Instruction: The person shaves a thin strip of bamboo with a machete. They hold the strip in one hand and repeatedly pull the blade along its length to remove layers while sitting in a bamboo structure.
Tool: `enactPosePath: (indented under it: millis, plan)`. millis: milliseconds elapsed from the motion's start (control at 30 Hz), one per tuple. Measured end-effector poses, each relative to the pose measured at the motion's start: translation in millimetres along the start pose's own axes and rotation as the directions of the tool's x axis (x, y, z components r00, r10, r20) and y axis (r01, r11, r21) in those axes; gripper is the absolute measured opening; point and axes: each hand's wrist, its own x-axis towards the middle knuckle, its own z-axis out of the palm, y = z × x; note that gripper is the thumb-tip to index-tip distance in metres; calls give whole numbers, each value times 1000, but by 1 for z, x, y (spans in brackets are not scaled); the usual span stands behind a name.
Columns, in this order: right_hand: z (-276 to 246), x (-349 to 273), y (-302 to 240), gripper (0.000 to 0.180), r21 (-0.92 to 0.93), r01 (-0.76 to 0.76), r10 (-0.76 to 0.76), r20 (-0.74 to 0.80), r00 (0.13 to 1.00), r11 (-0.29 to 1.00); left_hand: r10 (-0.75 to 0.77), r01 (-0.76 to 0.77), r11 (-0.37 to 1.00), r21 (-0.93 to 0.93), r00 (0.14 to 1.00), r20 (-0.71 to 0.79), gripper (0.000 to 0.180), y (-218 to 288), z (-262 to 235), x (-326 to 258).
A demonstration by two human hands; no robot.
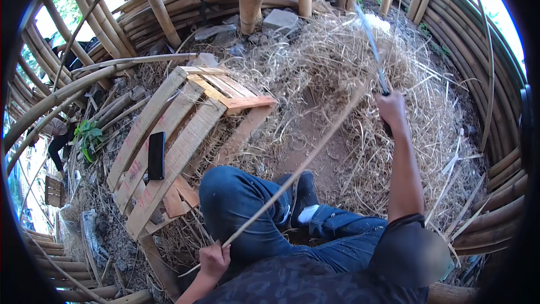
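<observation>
Beside the bent knee point(225, 191), a slatted wooden crate point(188, 146) leans (its inside mostly hidden), bearing a dark phone point(156, 156). The left hand point(214, 260) pinches a long strip point(298, 170) slanting across the legs; the right hand point(391, 107) grips a long-bladed knife point(372, 45). Shavings point(433, 135) flank bare earth point(306, 146), bounded by bamboo walls point(469, 53).

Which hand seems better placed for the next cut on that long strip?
Probably the right hand: it grips the long-bladed knife. The left hand is occupied holding the thin strip near its lower end.
</observation>
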Motion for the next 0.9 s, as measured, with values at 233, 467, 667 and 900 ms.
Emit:
enactPosePath:
  millis: [233, 467, 667, 900]
  plan:
    - [38, -139, 110, 17, 219, -313, 264, 224, 938, 924, 16, -18, 999, 32, 996, 86, 31, 1, -3, -1]
    - [77, -311, 162, 16, 497, -628, 461, 428, 778, 599, 40, -39, 999, -8, 997, 60, 32, 3, -2, 0]
    - [55, -280, 148, 17, 570, -529, 410, 335, 848, 629, -132, 122, 988, -97, 986, -101, 36, 27, -1, -6]
    - [26, -269, 54, 19, 629, -167, 55, 194, 979, 759, -219, 232, 956, -177, 972, 91, 40, 53, -16, -9]
